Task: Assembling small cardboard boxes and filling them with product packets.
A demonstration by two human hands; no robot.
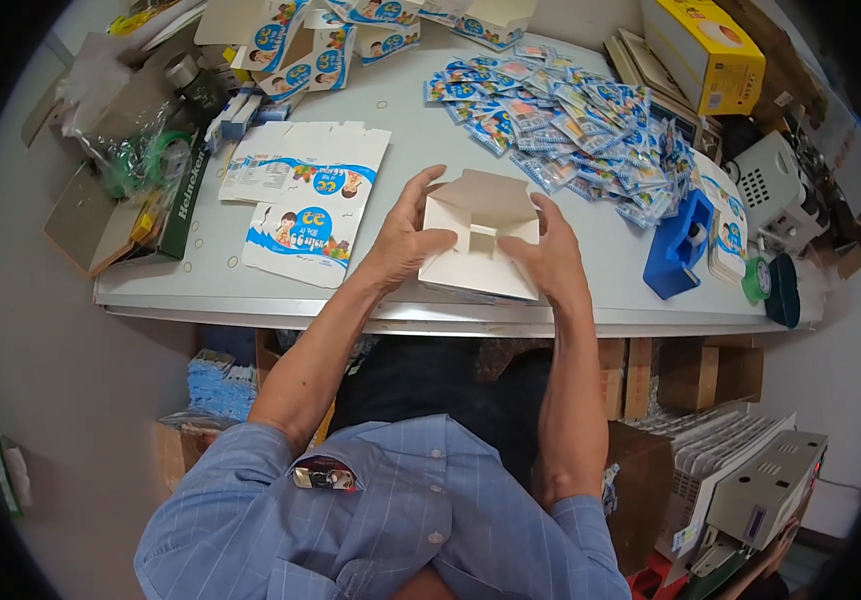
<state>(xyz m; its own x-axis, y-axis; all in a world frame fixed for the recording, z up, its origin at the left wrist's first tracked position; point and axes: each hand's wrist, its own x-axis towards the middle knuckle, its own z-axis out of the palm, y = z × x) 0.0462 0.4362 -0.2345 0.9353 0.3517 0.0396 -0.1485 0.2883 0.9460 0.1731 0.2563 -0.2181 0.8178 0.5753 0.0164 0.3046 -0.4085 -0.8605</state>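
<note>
Between my two hands stands a small white cardboard box (480,270), its flaps up and a square gap showing at the middle. My left hand (412,232) grips its left side, with the thumb laid over the flap. On the opposite side my right hand (553,250) holds it the same way, thumb bent inward. To the left lie flat printed carton blanks (300,235) in white and blue. Beyond the box, a heap of small blue and white sachets (560,120) spreads over the table (390,130).
A blue tape dispenser (678,245) stands near the right edge, beside green tape (756,280). Folded printed boxes (330,45) crowd the far side. A yellow box (705,55) sits at the back right. At the left, a green open carton (165,205) holds assorted items.
</note>
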